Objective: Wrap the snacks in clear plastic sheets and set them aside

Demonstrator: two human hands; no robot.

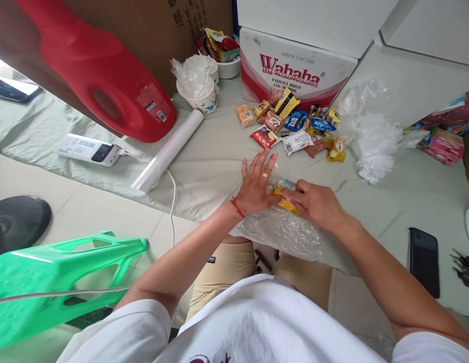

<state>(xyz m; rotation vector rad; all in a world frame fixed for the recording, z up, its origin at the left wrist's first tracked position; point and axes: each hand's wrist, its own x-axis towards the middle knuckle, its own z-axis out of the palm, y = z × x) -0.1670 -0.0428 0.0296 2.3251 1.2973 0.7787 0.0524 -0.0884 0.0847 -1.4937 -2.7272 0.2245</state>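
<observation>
Small wrapped snacks, one of them yellow (286, 202), lie between my hands at the table's near edge, over a sheet of clear plastic (283, 229). My left hand (257, 184) has its fingers spread, its thumb touching the yellow packet's left side. The fingers of my right hand (317, 201) are bent together at the packet's right side, pinching there; what exactly they grip is partly hidden. Just beyond my hands is a loose pile of snack packets, among them a red one (264, 136) and a white one (296, 142).
A clear film roll (168, 151), power bank (88, 149), paper cup (198, 98) and red jug (117, 85) are left. Crumpled plastic (374, 141) and a phone (424, 262) lie right. Behind stands a Wahaha box (294, 73); a green stool (56, 272) is lower left.
</observation>
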